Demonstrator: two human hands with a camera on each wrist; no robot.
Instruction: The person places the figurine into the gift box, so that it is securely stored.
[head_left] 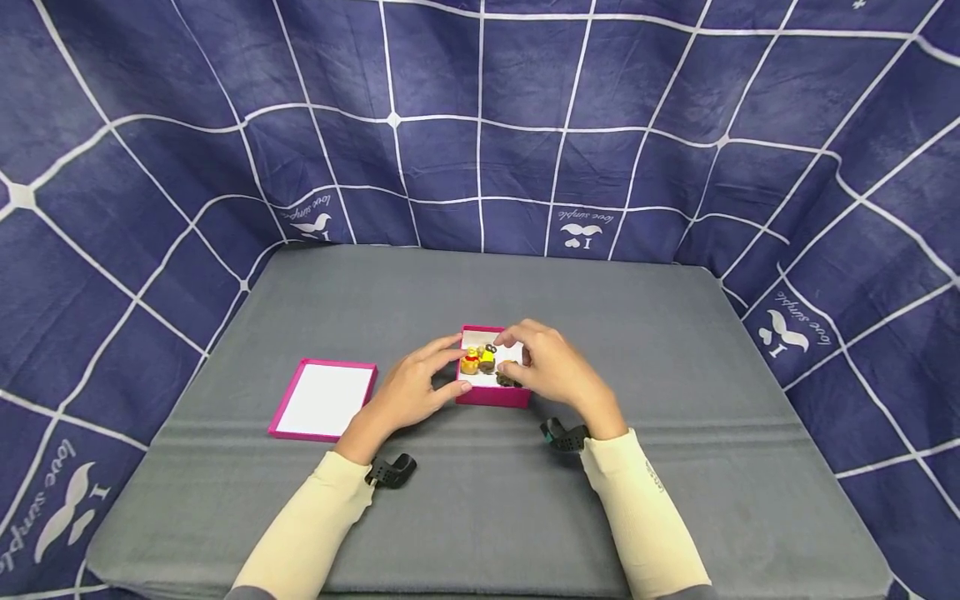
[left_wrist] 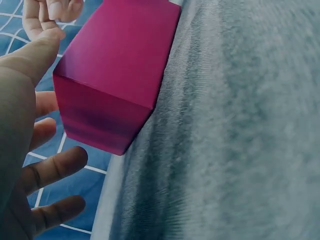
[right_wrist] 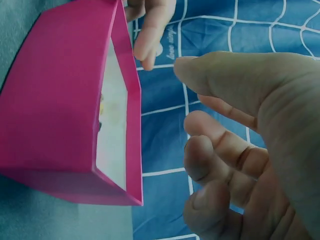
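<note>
A pink box [head_left: 492, 397] with a white inside stands with its open top up on the grey table. Inside it are small figures: a yellow one with red [head_left: 470, 363], a yellow and brown one [head_left: 487, 362], and a dark piece [head_left: 507, 377] partly hidden by fingers. My left hand [head_left: 408, 393] is at the box's left side, fingers spread, with thumb and index finger near its rim. Over the box's right part hovers my right hand [head_left: 561, 371], its fingers loosely bent. In the right wrist view nothing shows between thumb and fingers, apart from the pink box wall [right_wrist: 55, 95].
Left of the box lies a shallow pink lid [head_left: 278, 421] with its white inside up. The grey cloth-covered table [head_left: 480, 508] is bordered by a blue curtain [head_left: 517, 92] with white lines. Black bands [head_left: 392, 472] sit at both wrists.
</note>
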